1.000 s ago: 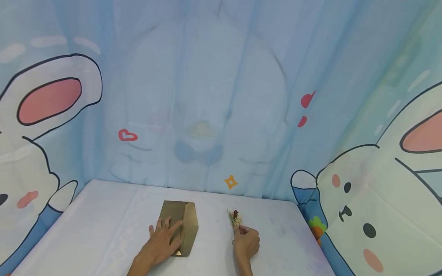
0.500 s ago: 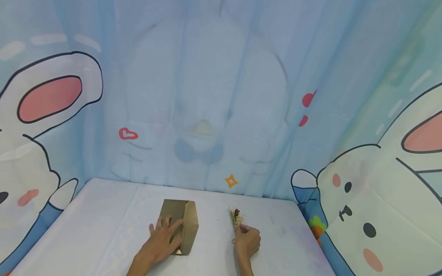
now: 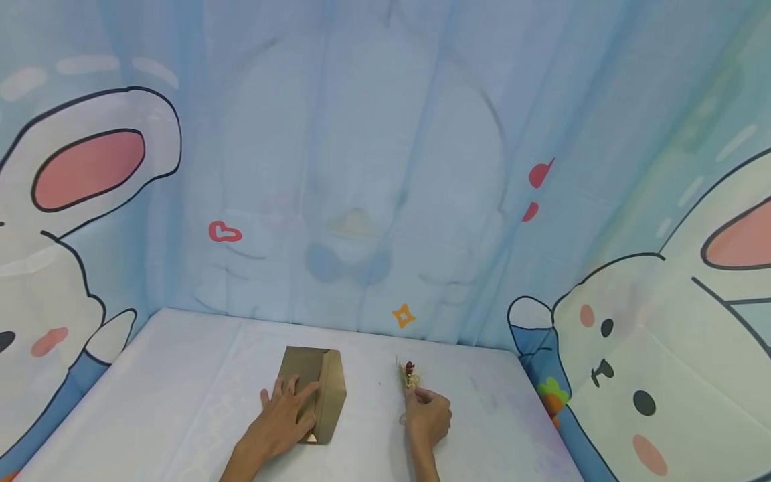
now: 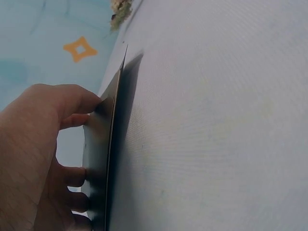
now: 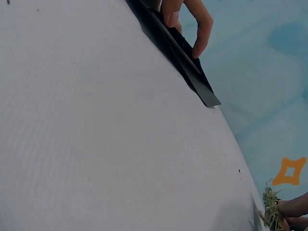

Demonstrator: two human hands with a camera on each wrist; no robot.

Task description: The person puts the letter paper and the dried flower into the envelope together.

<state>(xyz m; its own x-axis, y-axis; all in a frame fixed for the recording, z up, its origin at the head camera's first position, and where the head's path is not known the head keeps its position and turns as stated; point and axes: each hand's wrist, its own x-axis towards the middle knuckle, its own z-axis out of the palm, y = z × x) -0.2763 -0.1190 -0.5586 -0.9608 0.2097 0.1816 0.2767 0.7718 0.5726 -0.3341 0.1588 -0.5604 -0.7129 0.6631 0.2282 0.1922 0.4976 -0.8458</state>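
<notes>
I see a gold envelope (image 3: 332, 395) on the white tabletop (image 3: 494, 422), about halfway between its left and right edges. The left hand (image 3: 279, 423) rests on it with fingers spread wide. I can see the right hand (image 3: 430, 416) holding a little bunch of dried flowers (image 3: 411, 377) in a tight pinch, nearer the tabletop's right edge and apart from the envelope. Behind the back edge hangs a blue curtain (image 3: 361, 134), and past the right edge is a big white rabbit picture (image 3: 608, 402).

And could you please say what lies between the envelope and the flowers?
Between the envelope and flowers, the head view shows only white cloth and a tiny dark speck.
</notes>
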